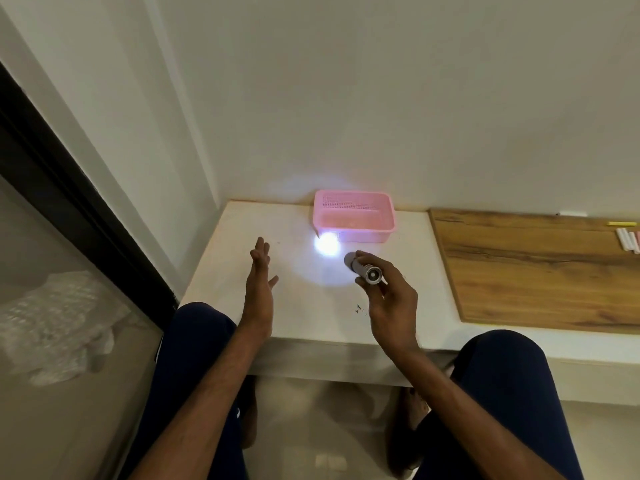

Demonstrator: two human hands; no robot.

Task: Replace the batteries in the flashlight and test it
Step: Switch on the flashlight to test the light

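Sitting on the white worktop (239,230): one pink plastic basket (353,220), contents unclear. Right hand (393,301) grips one lit silver cylindrical flashlight (372,273); left hand (259,289) spread wide.

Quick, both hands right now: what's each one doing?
Left hand: open, fingers straight, holding nothing.
Right hand: closed around the lit silver flashlight.

flashlight (363,268) 1 | pink basket (353,234) 1 | hands 2: left hand (258,292), right hand (391,306) | wooden board (536,271) 1
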